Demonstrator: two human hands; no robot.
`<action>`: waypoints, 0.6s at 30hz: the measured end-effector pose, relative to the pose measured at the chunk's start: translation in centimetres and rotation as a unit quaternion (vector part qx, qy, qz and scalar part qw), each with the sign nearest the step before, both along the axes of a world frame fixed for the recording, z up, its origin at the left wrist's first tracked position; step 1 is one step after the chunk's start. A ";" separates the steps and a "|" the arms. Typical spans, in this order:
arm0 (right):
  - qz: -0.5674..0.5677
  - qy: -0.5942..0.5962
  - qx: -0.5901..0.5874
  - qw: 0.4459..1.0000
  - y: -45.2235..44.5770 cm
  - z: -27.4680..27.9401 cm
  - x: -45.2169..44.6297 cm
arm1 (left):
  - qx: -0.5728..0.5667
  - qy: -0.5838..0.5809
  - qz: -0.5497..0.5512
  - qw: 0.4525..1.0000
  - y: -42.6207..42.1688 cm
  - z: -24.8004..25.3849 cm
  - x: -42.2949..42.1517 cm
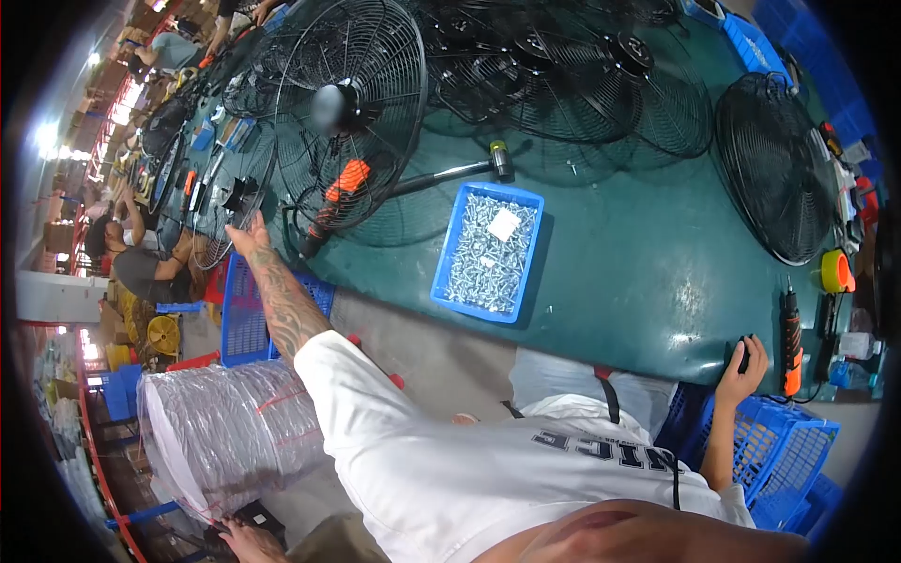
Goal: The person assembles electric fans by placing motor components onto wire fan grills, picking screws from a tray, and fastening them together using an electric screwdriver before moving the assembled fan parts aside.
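Observation:
My left hand (250,236) reaches out to the left, thumb and fingers at the edge of a black wire fan guard (231,199); some fingers are hard to make out. A larger fan guard (394,80) with a round grey centre stands tilted beside it. My right hand (742,370) is at the table's front edge, curled around a small black piece (745,353) whose kind I cannot tell. Between my hands, a blue tray (438,291) full of silver screws lies on the green table (638,272). A hammer (450,175) lies behind the tray.
An orange-and-black power screwdriver (342,192) is by the tilted guard, another screwdriver (791,342) at the right. More fan guards (563,84) lie at the back, and a stack (774,169) at the right. A co-worker (145,267) sits left; another person's hand (251,541) shows below.

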State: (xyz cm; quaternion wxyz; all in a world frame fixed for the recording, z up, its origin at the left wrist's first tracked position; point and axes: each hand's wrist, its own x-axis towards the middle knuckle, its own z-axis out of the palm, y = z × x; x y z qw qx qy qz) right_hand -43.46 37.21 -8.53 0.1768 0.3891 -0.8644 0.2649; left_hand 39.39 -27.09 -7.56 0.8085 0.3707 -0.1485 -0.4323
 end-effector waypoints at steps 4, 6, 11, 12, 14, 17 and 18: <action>0.003 -0.011 -0.017 1.000 0.2 0.0 0.3 | 0.304 -0.101 -0.008 0.947 -2.2 1.5 -1.0; -0.005 -0.008 -0.022 1.000 0.1 0.2 0.5 | 0.447 -0.279 -0.031 0.849 -1.1 4.1 -3.5; 0.000 -0.012 -0.041 0.999 0.1 0.0 0.0 | 0.581 -0.494 -0.225 0.607 0.8 8.2 -5.4; 0.001 -0.009 -0.053 0.999 0.2 -0.4 -0.2 | 0.507 -0.543 -0.211 0.636 2.0 8.3 -5.7; -0.001 0.000 -0.068 0.998 -0.2 -0.3 -0.4 | 0.420 -0.532 -0.256 0.690 1.0 7.7 -2.2; -0.006 0.022 -0.090 0.996 0.2 0.3 -0.9 | 0.054 -0.941 -0.147 0.299 0.8 6.2 0.1; -0.009 0.017 -0.091 0.996 0.8 0.4 -1.1 | -0.187 -0.948 -0.049 0.255 -0.5 5.4 0.1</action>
